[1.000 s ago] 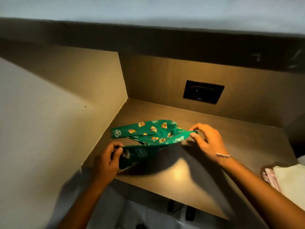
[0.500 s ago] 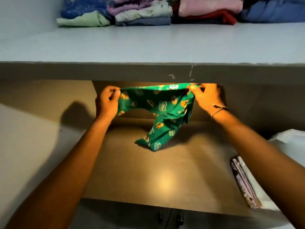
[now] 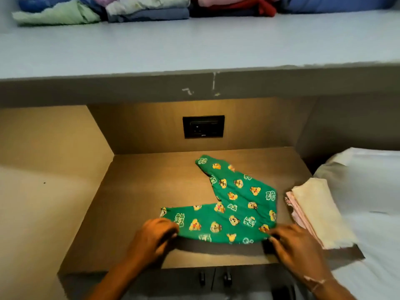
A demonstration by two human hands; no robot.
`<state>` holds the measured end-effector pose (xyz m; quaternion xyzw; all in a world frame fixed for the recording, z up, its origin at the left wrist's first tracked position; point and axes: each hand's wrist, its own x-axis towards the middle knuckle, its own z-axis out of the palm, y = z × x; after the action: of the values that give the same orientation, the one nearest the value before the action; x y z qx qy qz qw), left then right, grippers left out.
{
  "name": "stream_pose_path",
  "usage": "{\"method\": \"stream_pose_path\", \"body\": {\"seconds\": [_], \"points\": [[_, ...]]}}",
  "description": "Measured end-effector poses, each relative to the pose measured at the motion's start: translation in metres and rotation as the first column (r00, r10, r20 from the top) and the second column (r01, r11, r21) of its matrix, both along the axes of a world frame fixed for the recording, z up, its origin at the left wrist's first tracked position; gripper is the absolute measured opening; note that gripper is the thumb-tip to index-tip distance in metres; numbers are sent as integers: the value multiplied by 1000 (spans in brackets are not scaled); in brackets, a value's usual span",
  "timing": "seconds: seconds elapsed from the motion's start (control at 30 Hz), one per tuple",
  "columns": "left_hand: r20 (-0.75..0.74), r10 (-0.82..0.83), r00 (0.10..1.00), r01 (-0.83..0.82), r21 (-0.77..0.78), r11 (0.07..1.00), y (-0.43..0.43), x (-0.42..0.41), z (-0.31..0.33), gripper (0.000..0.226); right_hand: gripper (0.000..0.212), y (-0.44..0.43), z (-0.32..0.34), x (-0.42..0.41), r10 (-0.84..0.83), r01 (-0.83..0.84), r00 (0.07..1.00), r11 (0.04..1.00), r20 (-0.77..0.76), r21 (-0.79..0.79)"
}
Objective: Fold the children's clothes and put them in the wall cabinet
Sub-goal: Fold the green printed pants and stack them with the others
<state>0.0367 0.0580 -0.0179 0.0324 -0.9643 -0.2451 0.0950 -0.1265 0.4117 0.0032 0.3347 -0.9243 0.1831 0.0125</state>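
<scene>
Wooden counter (image 3: 129,202) sits under a pale shelf (image 3: 194,46). At 7 o'clock the left hand (image 3: 151,237) pinches the near edge of the green pants (image 3: 236,198), spread flat mid-counter. At 5 o'clock the right hand (image 3: 292,243) pinches the other corner. The cloth looks light and limp, likely best held by its corners. Folded cloths (image 3: 318,211) lie at 3 o'clock.

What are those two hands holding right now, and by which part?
The green printed garment: the left hand pinches its near left end, the right hand its near right corner.
</scene>
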Motion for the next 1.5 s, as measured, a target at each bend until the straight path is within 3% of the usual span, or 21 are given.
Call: {"method": "stream_pose_path", "body": {"seconds": [0.1,0.27,0.4,0.47,0.57,0.7,0.77,0.87,0.93,0.97,1.03,1.1,1.13,1.23,1.3,1.4,1.5], "points": [[81,-28,996,34,-68,997,-1,-1,-17,24,24,3,-12,10,0,-4,997,999,81,47],[81,-23,996,29,-77,997,-3,-75,-1,38,40,-27,-8,-4,-89,94,992,994,90,-47],[229,22,973,17,-167,986,3,-163,2,48,59,-46,-32,-29,-118,95,989,970,91,224],[256,155,954,-143,-67,987,1,-194,0,52,65,-43,-49,-34,-133,97,985,953,107,287],[346,381,858,-431,80,899,-10,-225,-1,57,68,-39,-66,-31,-130,99,986,961,106,258],[410,403,818,-481,105,870,-22,-245,5,39,68,-40,-70,-31,-129,106,989,960,74,259],[397,395,829,-503,216,837,-21,-251,5,21,68,-39,-70,-31,-124,103,990,960,66,259],[333,357,873,-487,631,603,-9,-254,13,7,67,-39,-69,-31,-113,92,991,961,67,260],[280,357,891,-430,769,472,-9,-255,18,15,67,-41,-68,-32,-109,85,991,959,75,270],[273,346,898,-417,780,466,-11,-255,19,15,67,-41,-68,-33,-108,83,991,958,77,276],[275,327,904,-420,709,567,-19,-255,19,12,68,-42,-68,-33,-111,85,991,956,77,280],[269,350,897,-435,400,807,-31,-255,17,12,68,-42,-68,-34,-117,90,990,956,81,278],[252,377,891,-436,244,866,-38,-253,17,17,69,-42,-68,-34,-116,88,989,956,87,279],[243,435,867,-472,124,873,-50,-237,26,37,69,-45,-67,-35,-98,67,990,957,98,283],[221,373,901,-400,95,912,-41,-216,26,42,67,-48,-62,-38,-84,48,989,960,121,277],[201,55,978,-58,11,998,-4,-155,16,44,66,-50,-51,-37,-58,27,992,964,110,265],[261,-148,954,194,-164,967,7,-81,3,42,62,-35,-40,-23,8,-10,1000,992,12,129]]}}
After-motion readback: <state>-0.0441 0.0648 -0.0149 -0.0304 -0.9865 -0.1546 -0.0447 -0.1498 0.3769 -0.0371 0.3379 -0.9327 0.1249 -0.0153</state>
